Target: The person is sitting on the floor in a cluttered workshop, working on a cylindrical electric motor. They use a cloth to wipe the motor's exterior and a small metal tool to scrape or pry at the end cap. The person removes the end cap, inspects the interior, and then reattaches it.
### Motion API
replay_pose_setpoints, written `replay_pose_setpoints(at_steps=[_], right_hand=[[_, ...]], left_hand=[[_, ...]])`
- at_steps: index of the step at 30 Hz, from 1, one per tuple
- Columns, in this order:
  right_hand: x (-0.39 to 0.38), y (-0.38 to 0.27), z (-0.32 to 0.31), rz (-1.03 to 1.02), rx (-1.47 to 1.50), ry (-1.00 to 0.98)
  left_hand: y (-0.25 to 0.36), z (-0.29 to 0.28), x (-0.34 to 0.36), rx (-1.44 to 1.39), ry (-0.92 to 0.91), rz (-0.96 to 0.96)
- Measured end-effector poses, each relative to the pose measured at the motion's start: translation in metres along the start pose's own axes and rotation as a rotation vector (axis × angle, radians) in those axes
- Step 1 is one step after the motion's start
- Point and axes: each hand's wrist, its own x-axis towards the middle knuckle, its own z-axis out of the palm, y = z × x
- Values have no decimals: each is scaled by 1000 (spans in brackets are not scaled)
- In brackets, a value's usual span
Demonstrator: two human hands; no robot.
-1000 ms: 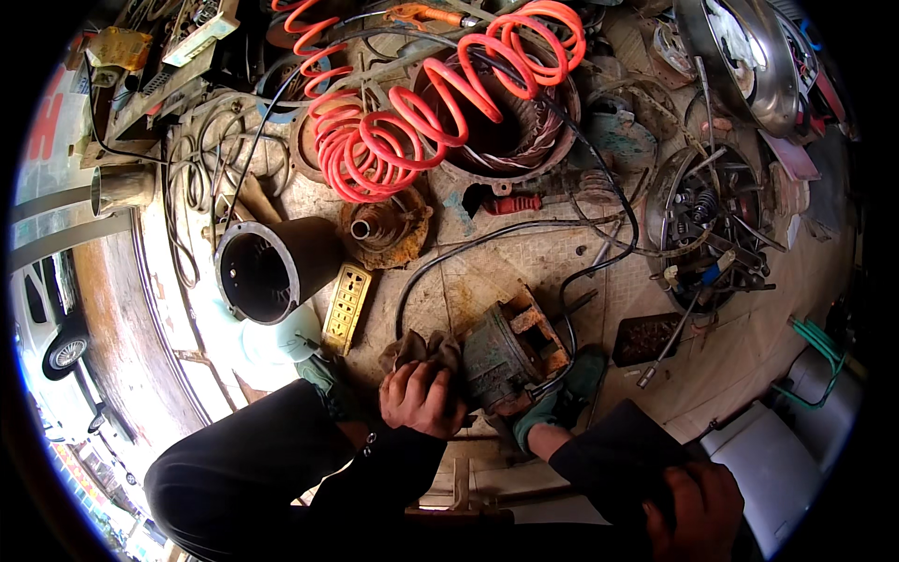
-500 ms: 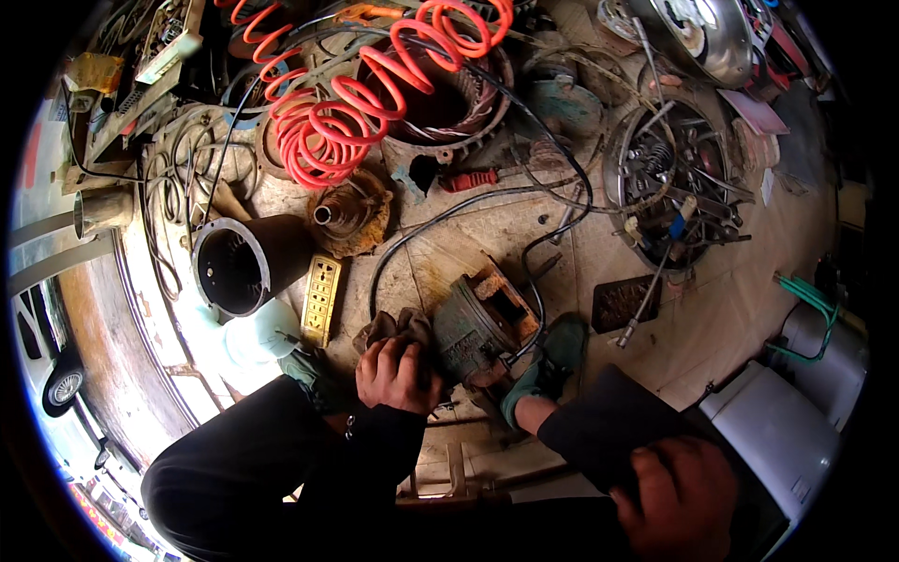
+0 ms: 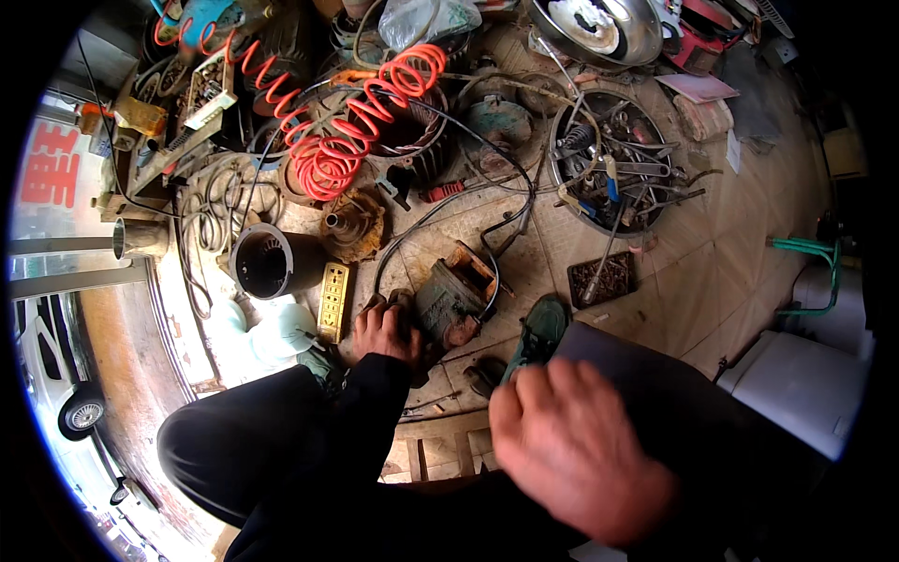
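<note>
My left hand (image 3: 384, 335) grips a dark crumpled rag (image 3: 401, 304) beside a grimy cast-metal housing (image 3: 451, 300), which has a rusty square opening and a black cable across it. My right hand (image 3: 576, 450), slightly blurred, is raised in the lower right over my dark trouser leg, with its fingers curled; whatever it may hold is hidden. A yellow power strip (image 3: 334, 302) lies just left of the housing, near a dark metal cylinder (image 3: 309, 262) and a rusty flanged part (image 3: 365, 234).
Coiled red hose (image 3: 323, 164) lies across motor casings and cables. A round pan of tools (image 3: 609, 164) and a tray of bolts (image 3: 599, 279) sit at right. My green shoe (image 3: 538, 332) is beside the housing. Grey containers (image 3: 787, 384) stand far right, a white car (image 3: 56, 365) outside at left.
My right hand has risen from the lower right corner toward the middle, nearer the camera. My left hand stays on the rag. The view has shifted, showing more of the clutter at the back.
</note>
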Motion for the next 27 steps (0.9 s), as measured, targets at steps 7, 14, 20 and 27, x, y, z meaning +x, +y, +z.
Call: replay_pose_setpoints(at_steps=[7, 14, 20, 27], right_hand=[[1, 52, -35, 255, 4, 306], [18, 50, -51, 242, 180, 319], [44, 46, -26, 222, 249, 289], [31, 42, -35, 218, 212, 302]], left_hand=[[-1, 1, 3, 8, -139, -69], [-58, -101, 50, -54, -104, -22], [-14, -295, 39, -128, -71, 265], [-31, -341, 2, -57, 163, 199]])
